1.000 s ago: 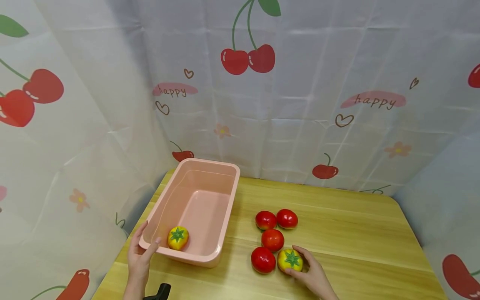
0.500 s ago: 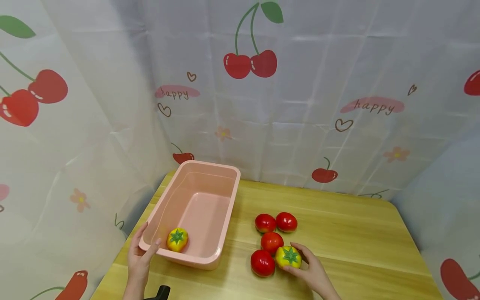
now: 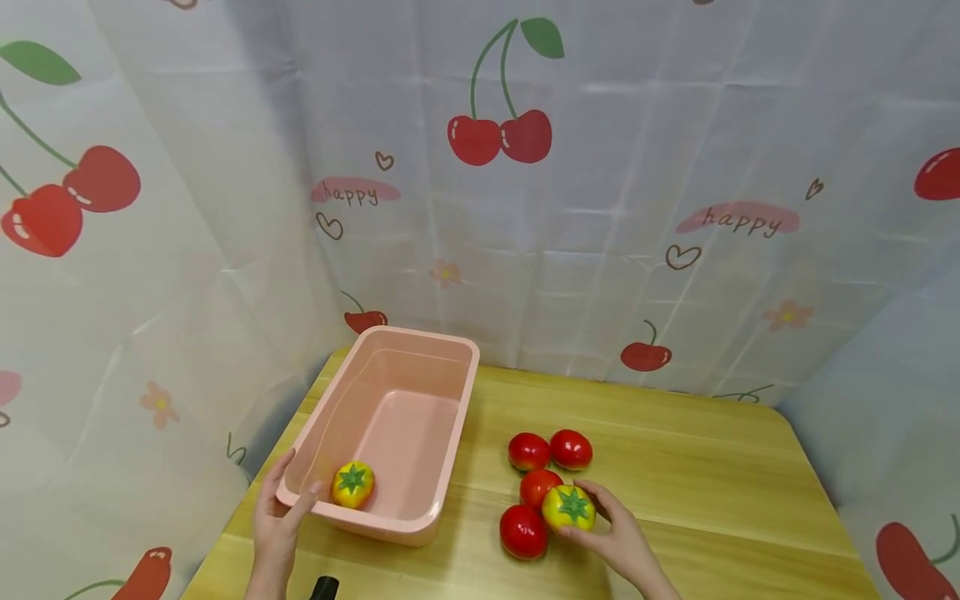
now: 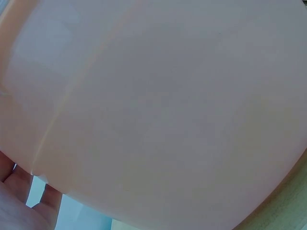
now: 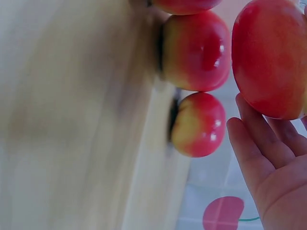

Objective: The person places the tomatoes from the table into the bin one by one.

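My left hand (image 3: 277,521) grips the near-left corner of a pink plastic bin (image 3: 450,433), thumb over the rim. The bin's wall (image 4: 158,115) fills the left wrist view, with fingers (image 4: 48,203) at its edge. Inside the bin lies one artificial tomato, yellow with a green star-shaped calyx (image 3: 352,484). My right hand (image 3: 615,533) holds a similar tomato (image 3: 569,508), green calyx upward, between thumb and fingers. In the right wrist view this tomato's glossy red underside (image 5: 271,60) appears above the table, apart from the others.
Several red tomatoes lie close together on the wooden table (image 3: 697,475), one (image 3: 523,532) nearest me and another (image 3: 572,450) farthest back. A cherry-print curtain (image 3: 585,208) encloses the table's back and sides. A black object (image 3: 325,587) shows beside my left wrist.
My right hand has lifted the yellow-topped tomato from the table and carried it slightly left, over the edge of the red group. My left hand stays on the bin.
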Tool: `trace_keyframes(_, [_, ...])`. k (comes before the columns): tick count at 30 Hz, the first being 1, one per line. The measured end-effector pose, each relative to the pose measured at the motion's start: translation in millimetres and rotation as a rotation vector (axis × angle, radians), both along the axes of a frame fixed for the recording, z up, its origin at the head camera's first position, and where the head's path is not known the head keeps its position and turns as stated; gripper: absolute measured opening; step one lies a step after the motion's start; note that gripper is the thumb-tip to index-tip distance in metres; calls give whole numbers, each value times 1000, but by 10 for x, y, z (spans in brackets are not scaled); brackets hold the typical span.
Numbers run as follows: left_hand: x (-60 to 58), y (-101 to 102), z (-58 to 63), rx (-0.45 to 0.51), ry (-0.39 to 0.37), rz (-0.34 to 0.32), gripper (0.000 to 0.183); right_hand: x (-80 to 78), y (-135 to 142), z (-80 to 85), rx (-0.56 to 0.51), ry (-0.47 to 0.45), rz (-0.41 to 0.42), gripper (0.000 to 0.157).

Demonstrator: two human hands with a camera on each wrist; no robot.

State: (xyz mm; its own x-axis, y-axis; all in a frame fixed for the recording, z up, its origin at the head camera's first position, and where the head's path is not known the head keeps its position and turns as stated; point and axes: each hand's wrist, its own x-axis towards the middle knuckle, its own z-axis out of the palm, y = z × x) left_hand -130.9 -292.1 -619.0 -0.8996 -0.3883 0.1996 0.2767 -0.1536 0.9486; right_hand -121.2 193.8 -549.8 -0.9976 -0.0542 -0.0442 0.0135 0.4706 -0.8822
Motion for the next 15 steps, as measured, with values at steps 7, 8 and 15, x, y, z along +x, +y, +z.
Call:
trace_keyframes(7, [103, 140, 289, -12, -60, 19, 66, -78, -57, 82, -24, 62, 34, 70])
trace_keyframes(8, [142, 199, 418, -2, -65, 13, 66, -91, -68, 98, -24, 66, 39, 70])
trace_keyframes(15, [114, 185, 398, -34, -87, 30, 66, -176, -153, 237, -42, 92, 66, 66])
